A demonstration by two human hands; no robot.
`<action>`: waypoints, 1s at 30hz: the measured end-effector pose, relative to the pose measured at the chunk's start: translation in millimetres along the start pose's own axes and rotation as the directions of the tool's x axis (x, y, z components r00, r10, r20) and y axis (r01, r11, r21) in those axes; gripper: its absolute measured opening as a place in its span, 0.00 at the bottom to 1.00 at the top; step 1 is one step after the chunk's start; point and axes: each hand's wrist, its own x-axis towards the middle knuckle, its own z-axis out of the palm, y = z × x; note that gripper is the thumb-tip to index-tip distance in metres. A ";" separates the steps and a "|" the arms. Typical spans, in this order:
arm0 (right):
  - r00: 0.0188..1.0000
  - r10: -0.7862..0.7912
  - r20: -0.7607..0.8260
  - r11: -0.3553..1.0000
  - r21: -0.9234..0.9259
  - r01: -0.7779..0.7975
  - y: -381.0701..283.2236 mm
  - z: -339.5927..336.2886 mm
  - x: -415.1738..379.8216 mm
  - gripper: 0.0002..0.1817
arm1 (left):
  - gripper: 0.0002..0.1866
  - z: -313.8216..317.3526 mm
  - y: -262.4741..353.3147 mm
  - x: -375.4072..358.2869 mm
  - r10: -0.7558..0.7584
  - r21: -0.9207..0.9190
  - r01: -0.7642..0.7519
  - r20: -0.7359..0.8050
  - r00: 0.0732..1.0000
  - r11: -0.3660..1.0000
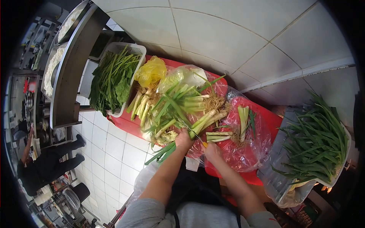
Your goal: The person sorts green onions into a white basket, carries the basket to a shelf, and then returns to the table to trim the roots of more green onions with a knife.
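My left hand (pixel 184 140) is closed around a bunch of leeks, whose green leaves (pixel 164 153) trail out to its lower left. The pale root ends (pixel 208 121) of stalks point up and right from that hand. In my right hand (pixel 213 151) is a knife with a yellow handle (pixel 205 144), its blade against or close to the stalks beside my left hand. Cut pale leek stalks with roots (pixel 219 136) lie on clear plastic just beyond my right hand. Further whole leeks (pixel 146 104) are heaped at the upper left on the red surface (pixel 127 125).
A white basket (pixel 141 53) of leafy greens stands at the left, near a yellow plastic bag (pixel 151 72). On the right, a container (pixel 346 152) holds cut green leaves. A metal shelf (pixel 70 72) bears bowls of white food. Another person (pixel 49 161) stands far left.
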 end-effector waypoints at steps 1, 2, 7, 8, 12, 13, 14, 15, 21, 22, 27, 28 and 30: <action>0.999 0.025 0.025 1.000 -0.006 -0.024 2.4 -0.7 -5.6 0.27 | 0.31 2.6 -3.0 -0.6 0.039 0.002 -0.039 -0.028 0.999 0.999; 0.998 0.049 0.048 0.999 -0.015 -0.048 7.3 -0.8 -9.4 0.27 | 0.32 9.3 -6.6 -0.1 0.080 0.003 -0.080 -0.057 0.995 0.997; 0.996 0.063 0.061 0.998 0.004 -0.064 -4.9 15.8 20.0 0.28 | 0.33 21.1 -7.2 1.0 0.024 -0.010 -0.025 -0.073 0.997 1.000; 0.998 0.045 0.041 0.999 0.007 -0.045 -13.9 18.3 28.1 0.27 | 0.33 30.9 -12.1 3.3 0.075 -0.005 -0.078 -0.196 0.978 0.997; 0.999 0.036 0.040 0.999 0.027 -0.037 -7.9 14.2 13.2 0.27 | 0.34 19.6 -11.7 6.0 0.010 -0.031 -0.011 -0.028 1.000 0.999; 0.999 0.024 0.033 0.999 0.033 -0.025 -7.0 8.0 13.0 0.27 | 0.34 10.9 -12.1 4.6 0.012 -0.026 -0.012 -0.027 1.000 1.000; 0.995 0.022 0.096 1.000 -0.015 -0.020 3.9 13.5 13.4 0.28 | 0.35 0.6 -16.2 -0.1 0.009 -0.021 -0.010 -0.025 1.000 1.000; 0.995 0.022 0.094 1.000 -0.016 -0.020 7.1 13.1 17.0 0.29 | 0.35 -11.6 -20.3 -6.3 0.003 -0.014 -0.003 -0.023 1.000 1.000; 0.978 -0.015 0.208 0.998 0.057 0.003 19.1 17.5 18.3 0.42 | 0.32 -125.0 -49.8 -24.4 0.366 -0.356 -0.366 -0.068 0.928 0.860; 0.937 -0.006 0.349 1.000 0.007 0.004 7.2 -6.4 12.6 0.51 | 0.31 -151.0 -48.6 -27.1 0.435 -0.415 -0.430 -0.089 0.896 0.802; 0.754 -0.654 -0.061 0.711 0.290 0.641 -104.1 -162.8 -64.6 0.60 | 0.32 -260.3 29.8 -58.9 0.708 -0.501 -0.737 -0.298 0.640 0.454; 0.758 -0.642 -0.118 0.666 0.405 0.627 -136.1 -197.0 -93.7 0.61 | 0.32 -270.9 58.9 -72.5 0.653 -0.430 -0.735 -0.351 0.671 0.524; 0.768 -0.515 -0.381 0.652 0.407 0.640 -165.1 -218.7 -95.5 0.56 | 0.33 -295.6 116.7 -112.5 0.456 -0.351 -0.618 -0.445 0.771 0.703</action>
